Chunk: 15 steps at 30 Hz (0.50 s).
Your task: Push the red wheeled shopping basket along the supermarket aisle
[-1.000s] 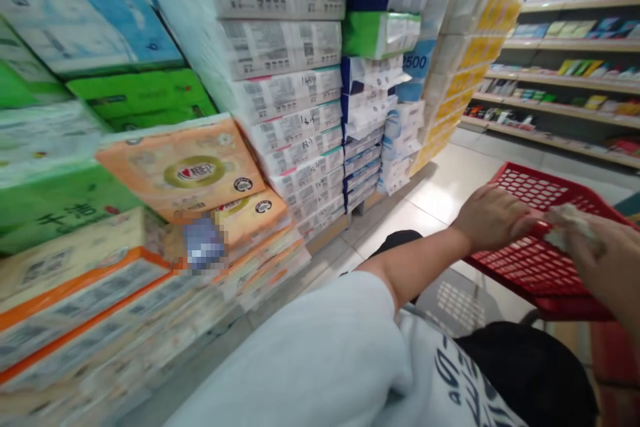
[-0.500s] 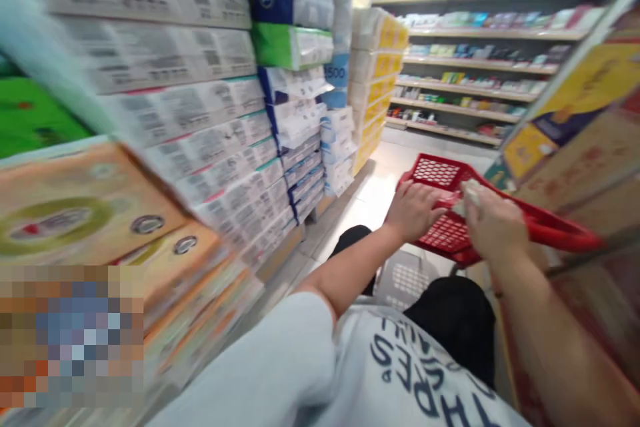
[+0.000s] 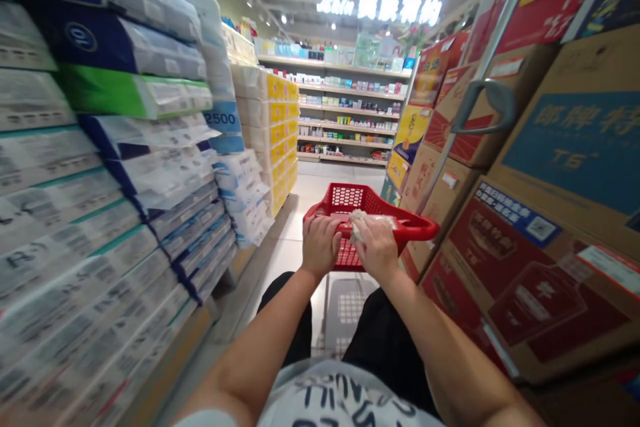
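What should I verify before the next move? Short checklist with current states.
1. Left grip on the red handle: ok, fingers over it.
2. Right grip at the handle: ok, it rests there.
3. Right grip free of other things: not ok, it holds a crumpled pale item.
4. Gap from red basket to stacked packs on the left: ok, floor shows between.
5. Gap to cartons on the right: cannot tell, the rim overlaps them in view.
6. Basket contents: cannot tell, hands hide part of the inside.
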Tool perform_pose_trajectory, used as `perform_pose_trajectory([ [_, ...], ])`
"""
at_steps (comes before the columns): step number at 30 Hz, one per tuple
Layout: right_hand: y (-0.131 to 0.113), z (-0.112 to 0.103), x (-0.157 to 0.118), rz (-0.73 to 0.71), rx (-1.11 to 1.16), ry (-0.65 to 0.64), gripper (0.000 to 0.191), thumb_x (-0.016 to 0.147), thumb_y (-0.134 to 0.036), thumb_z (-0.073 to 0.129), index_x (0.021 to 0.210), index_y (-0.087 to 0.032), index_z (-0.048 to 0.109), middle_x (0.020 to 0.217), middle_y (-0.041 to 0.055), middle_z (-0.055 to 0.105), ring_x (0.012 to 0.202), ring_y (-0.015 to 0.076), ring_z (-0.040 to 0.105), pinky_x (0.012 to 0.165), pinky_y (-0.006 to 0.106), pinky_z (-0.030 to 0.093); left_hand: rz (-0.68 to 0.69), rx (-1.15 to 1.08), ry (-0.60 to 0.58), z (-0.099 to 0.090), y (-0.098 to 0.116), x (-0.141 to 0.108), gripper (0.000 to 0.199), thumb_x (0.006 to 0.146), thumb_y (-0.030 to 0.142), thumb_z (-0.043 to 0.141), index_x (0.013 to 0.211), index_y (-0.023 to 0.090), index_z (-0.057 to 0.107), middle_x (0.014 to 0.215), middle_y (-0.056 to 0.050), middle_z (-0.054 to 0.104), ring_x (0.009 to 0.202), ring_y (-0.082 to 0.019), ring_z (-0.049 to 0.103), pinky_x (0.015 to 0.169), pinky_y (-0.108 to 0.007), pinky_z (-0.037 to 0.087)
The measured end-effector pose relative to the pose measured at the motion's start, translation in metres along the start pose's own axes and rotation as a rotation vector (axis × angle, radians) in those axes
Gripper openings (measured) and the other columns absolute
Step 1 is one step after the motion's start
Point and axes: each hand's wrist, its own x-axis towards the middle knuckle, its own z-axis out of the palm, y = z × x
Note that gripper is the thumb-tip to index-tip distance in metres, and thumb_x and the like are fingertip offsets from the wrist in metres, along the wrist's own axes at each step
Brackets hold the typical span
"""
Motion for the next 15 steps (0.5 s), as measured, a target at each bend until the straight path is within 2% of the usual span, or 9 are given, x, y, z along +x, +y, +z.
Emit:
perform_pose_trajectory([
  [5,-0.003,0.002,0.016,0.170,0.004,-0.052,0.035,0.090,-0.023,0.047,0.122,-0.019,0.061,0.127,0.0086,0.061,0.123,0.0267,0.051,0.105,0.045,0.038,-0.008,0.004,0.001,0.001,0.002,0.000,0.034,0.096,0.030,0.032,0.114,0.020,0.058,0.115,-0.008,0.063,0.113,-0.024,0.050,0.109,-0.046,0.027],
  [10,-0.011,0.006,0.001,0.012,-0.002,-0.024,0.042,0.090,-0.019,0.046,0.131,-0.019,0.054,0.139,0.0084,0.052,0.133,0.0243,0.042,0.113,0.045,0.027,0.014,-0.001,-0.014,-0.002,0.004,-0.002,0.035,0.096,0.031,0.032,0.117,0.019,0.057,0.116,-0.008,0.062,0.112,-0.024,0.049,0.109,-0.045,0.026],
  [12,-0.012,0.004,0.001,-0.017,0.016,-0.047,0.041,0.091,-0.018,0.044,0.130,-0.019,0.055,0.139,0.0079,0.052,0.132,0.0234,0.044,0.113,0.043,0.028,0.016,-0.001,0.001,-0.003,0.003,-0.001,0.034,0.096,0.031,0.032,0.116,0.019,0.057,0.115,-0.007,0.063,0.112,-0.023,0.050,0.109,-0.045,0.027],
  [15,-0.011,0.000,0.012,0.029,0.055,-0.120,0.039,0.092,-0.021,0.044,0.129,-0.020,0.056,0.135,0.0073,0.056,0.124,0.0230,0.051,0.108,0.041,0.035,0.009,0.010,0.003,-0.005,0.002,0.000,0.033,0.096,0.030,0.033,0.115,0.020,0.058,0.114,-0.008,0.063,0.112,-0.023,0.051,0.108,-0.045,0.028],
])
